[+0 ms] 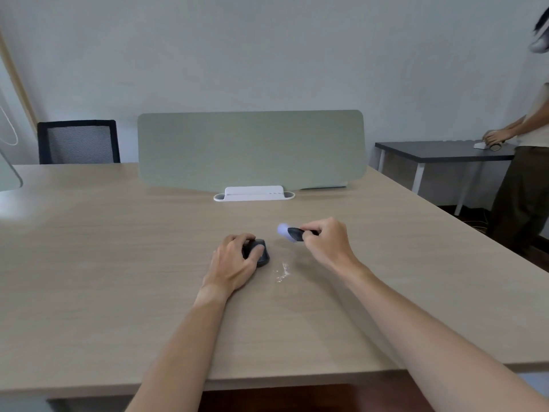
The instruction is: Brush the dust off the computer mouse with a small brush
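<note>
At the far left edge a pale curved panel (10, 173) stands on the wooden desk (118, 263), and behind the desk's back edge sits a black mesh office chair (78, 142).

The left forearm reaches in from the lower edge and runs up toward the middle of the desk. The left hand (234, 263) lies palm down over the black computer mouse (261, 254), fingers curled round its top and left side, thumb tucked along the near side; only the right part of the mouse shows past the fingers. The mouse rests flat on the desk near its centre.

Just right of the mouse, a small scatter of white dust (282, 272) lies on the wood, between the two hands and a little nearer the viewer.

The right forearm comes in from the lower right corner, wrist bent inward. The right hand (325, 239) is raised off the desk, fingers closed in a pinch round the dark handle of a small brush (295, 233). The brush points left toward the mouse, its pale bluish bristle tip blurred and clear of the mouse.

Behind the hands a grey-green desk divider (251, 150) stands upright in a white base (254, 194). Farther right, well apart, a dark table (439, 150) on white legs stands by the wall, and another person (525, 162) stands at it with hands on something small that I cannot make out.
</note>
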Demonstrator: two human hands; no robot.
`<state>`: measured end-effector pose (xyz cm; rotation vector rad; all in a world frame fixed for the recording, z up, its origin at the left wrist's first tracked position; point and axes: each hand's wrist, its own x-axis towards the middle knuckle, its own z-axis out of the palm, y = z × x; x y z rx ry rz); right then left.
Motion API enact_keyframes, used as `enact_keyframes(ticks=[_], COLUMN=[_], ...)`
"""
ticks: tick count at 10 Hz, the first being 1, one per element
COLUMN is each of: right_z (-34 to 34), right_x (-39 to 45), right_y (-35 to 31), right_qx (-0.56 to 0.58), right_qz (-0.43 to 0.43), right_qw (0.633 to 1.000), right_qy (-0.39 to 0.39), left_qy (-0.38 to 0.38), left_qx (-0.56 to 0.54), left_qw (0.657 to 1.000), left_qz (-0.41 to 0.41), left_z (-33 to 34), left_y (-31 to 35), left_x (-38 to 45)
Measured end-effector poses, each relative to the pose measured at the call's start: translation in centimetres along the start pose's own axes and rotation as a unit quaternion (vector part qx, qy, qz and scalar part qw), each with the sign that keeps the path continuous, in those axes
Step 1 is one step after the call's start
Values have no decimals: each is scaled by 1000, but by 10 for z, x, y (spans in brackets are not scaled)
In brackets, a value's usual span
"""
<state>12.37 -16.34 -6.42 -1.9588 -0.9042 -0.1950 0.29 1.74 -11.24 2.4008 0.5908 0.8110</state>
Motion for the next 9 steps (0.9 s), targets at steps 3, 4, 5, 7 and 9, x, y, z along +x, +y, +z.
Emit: enact_keyframes(ticks=[3, 4, 5, 7, 9], right_z=[-2, 5, 5, 9, 6], right_x=[-27, -35, -38, -37, -39], right_y=[30, 34, 30, 26, 25], right_qx=[-165, -180, -155, -87, -147], right_qz=[-27, -29, -34, -1, 5], right_qw=[985, 981, 985, 994, 987], right_qy=[-46, -60, -64, -73, -58], left_qy=[-14, -13, -24, -36, 19], left_qx=[0, 2, 6, 13, 38], left_qw=[999, 999, 999, 999, 998], left_qz=[45, 48, 42, 35, -49], left_z=[-4, -5, -7, -8, -6], left_y=[8, 9, 13, 18, 10], left_x=[-9, -10, -13, -19, -16])
